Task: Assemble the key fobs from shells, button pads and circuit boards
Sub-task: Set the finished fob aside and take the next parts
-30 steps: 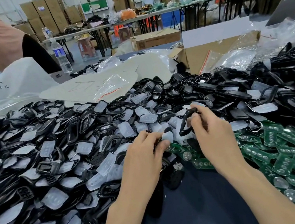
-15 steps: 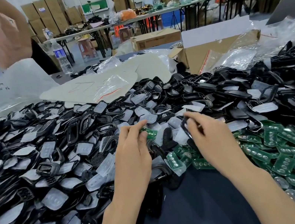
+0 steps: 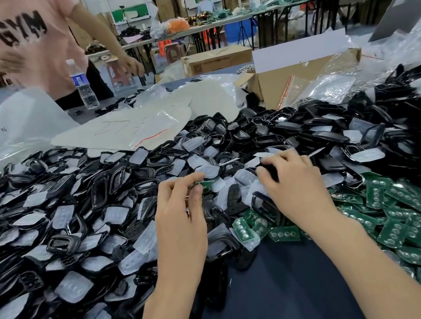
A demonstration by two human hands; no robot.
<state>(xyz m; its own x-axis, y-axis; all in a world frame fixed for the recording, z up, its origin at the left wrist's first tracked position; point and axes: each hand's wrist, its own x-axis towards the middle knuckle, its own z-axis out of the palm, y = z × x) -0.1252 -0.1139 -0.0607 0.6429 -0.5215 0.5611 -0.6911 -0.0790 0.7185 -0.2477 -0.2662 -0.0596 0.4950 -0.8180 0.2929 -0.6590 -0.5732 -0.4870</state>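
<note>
Where the two hands meet over the parts, head view, entries as follows.

1. left hand: thumb and forefinger closed in a pinch on a green board, which juts from the fingertips toward the other hand.
2. right hand: fingers curled down over a black shell, thumb against its near side. How much of the shell lies under the fingers cannot be told.
3. Between the two sets of fingertips: translucent pads, loose.
4. Beyond and left of the left fingers: heap of black shells and pads, mixed.
5. Right of the right fingers: pile of boards, green.
6. Under both forearms: table, dark blue.
7. Far beyond the fingers: plastic bags, box, bottle, person in a pink shirt.
</note>
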